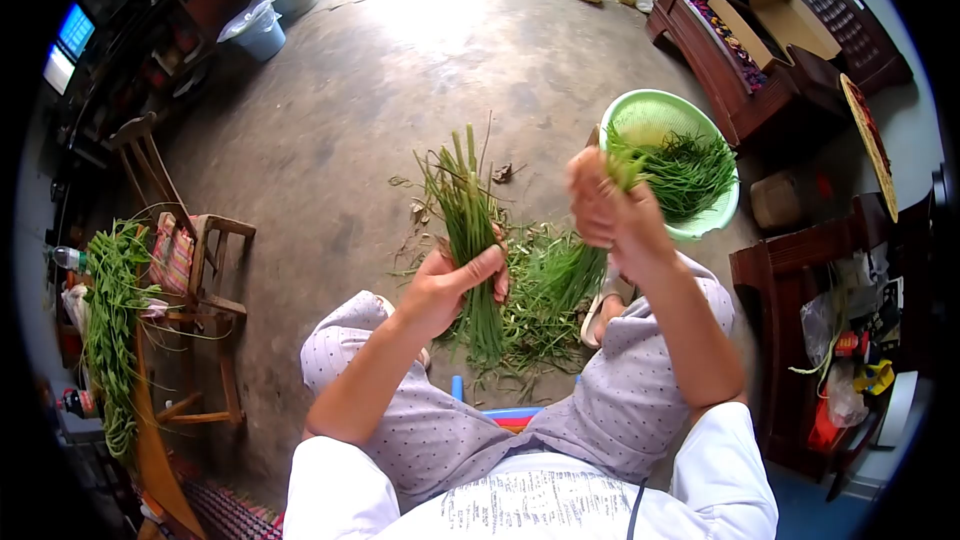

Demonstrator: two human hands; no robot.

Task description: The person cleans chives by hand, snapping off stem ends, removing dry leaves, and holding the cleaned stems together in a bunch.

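My left hand (455, 288) is closed around a thick bunch of long green stalks (468, 200), held upright between my knees. My right hand (622, 215), slightly blurred, grips a smaller bunch of thin green stems (582, 275) that hangs down and leans left. Behind it stands a pale green plastic basket (622, 108), with cut green stems (690, 175) lying inside. On the floor between my feet spreads a heap of loose green leaves and trimmings (535, 330), with dry brown bits along its left edge.
To the left are a wooden chair (215, 225) and a bench heaped with long green beans (112, 330). A blue bin (262, 38) stands farther back. On the right are a wooden sofa (715, 80) with a cardboard box (735, 28) and a cluttered wooden cabinet (790, 260).
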